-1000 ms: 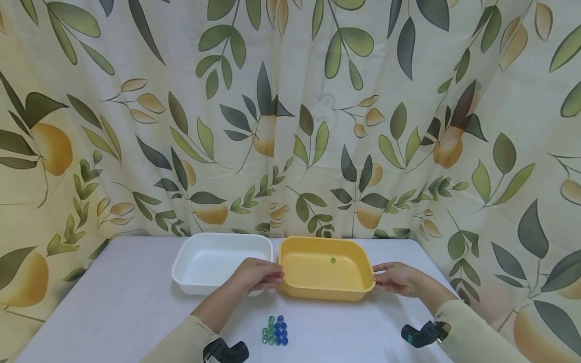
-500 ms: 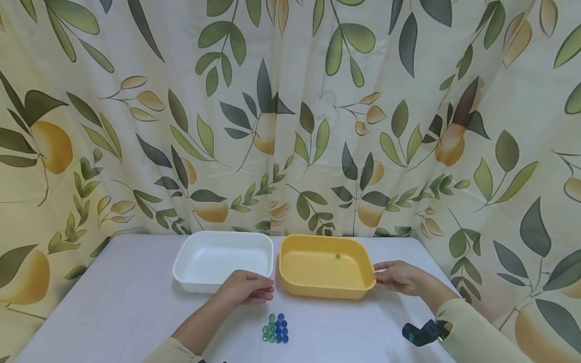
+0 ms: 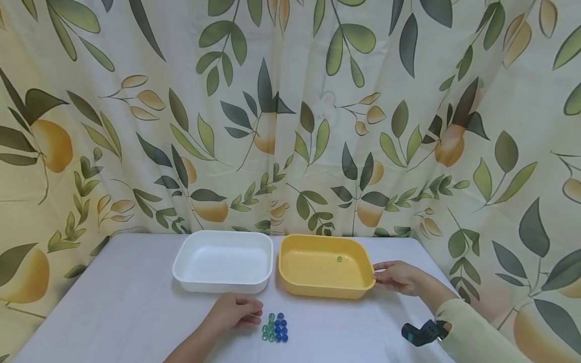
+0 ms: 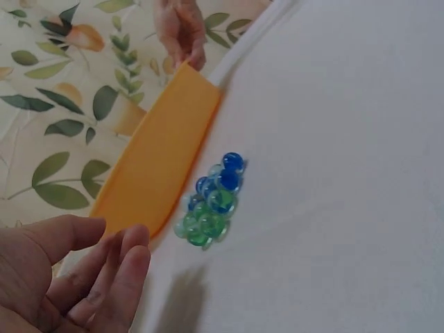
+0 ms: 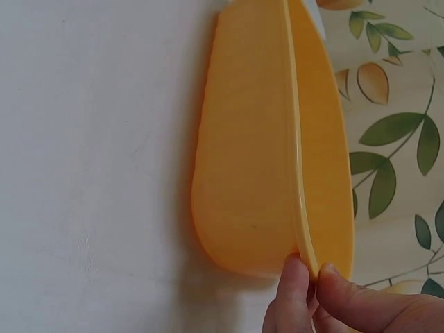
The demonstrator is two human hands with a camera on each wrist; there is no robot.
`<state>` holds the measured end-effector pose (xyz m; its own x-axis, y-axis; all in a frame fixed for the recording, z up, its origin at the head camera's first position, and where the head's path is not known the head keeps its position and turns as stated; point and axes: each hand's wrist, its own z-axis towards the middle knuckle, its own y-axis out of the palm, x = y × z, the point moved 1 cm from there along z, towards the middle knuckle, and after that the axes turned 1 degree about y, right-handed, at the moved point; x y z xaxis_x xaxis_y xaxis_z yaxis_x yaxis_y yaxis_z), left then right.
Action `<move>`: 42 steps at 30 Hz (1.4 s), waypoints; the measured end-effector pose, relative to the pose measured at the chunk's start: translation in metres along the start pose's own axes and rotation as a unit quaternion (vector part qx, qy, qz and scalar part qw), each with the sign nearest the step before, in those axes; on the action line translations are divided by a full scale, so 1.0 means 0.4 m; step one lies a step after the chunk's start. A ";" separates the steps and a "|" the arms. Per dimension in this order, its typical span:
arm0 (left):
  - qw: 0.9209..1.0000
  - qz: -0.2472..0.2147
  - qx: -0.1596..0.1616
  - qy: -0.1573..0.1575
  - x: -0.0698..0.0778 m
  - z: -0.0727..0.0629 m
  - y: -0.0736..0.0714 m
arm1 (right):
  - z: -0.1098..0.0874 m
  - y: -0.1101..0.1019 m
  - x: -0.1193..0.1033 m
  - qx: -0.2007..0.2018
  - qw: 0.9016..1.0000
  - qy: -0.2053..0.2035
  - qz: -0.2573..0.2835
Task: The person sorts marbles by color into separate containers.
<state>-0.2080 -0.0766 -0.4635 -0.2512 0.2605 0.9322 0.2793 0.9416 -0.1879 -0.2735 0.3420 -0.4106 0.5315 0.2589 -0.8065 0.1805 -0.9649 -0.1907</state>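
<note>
My right hand [image 3: 397,277] pinches the right end of a yellow plastic tray [image 3: 317,291] between thumb and fingers. The right wrist view shows the thumb [image 5: 340,281] over the tray's rim [image 5: 300,159]. One green marble [image 3: 339,259] lies inside that tray. My left hand [image 3: 235,311] holds nothing; it hovers just left of a tight cluster of glass marbles on the table. In the cluster, green marbles [image 3: 268,331] form the left side and blue marbles [image 3: 281,331] the right. From the left wrist, the hand's fingertips [image 4: 135,239] appear loosely bent, with the thumb apart.
Left of the yellow tray stands a white plastic tray [image 3: 222,286], with a narrow gap between them. Both sit toward the back of a white-covered table [image 3: 113,302]. Behind the table hangs a curtain [image 3: 299,126] printed with leaves and fruit.
My left hand has let go of the yellow tray's left end and moved down and left to beside the marbles. The green marble in the tray has rolled slightly right. My right hand keeps its grip.
</note>
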 end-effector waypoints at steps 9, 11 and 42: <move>0.999 0.019 0.028 0.016 -0.028 0.012 0.012 | 0.003 -0.004 0.003 0.001 1.000 0.003 0.007; 0.999 0.029 0.032 0.022 -0.032 0.020 0.017 | 0.003 -0.004 0.003 -0.002 1.000 0.002 0.007; 0.968 0.234 0.074 0.055 0.019 0.042 0.085 | 0.000 0.005 -0.003 0.003 1.000 0.005 0.006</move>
<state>-0.2160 -0.0390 -0.4681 -0.0265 0.6498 0.7597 0.2002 0.7480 -0.6328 -0.2736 0.3396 -0.4100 0.5424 0.2474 -0.8029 0.1682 -0.9683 -0.1847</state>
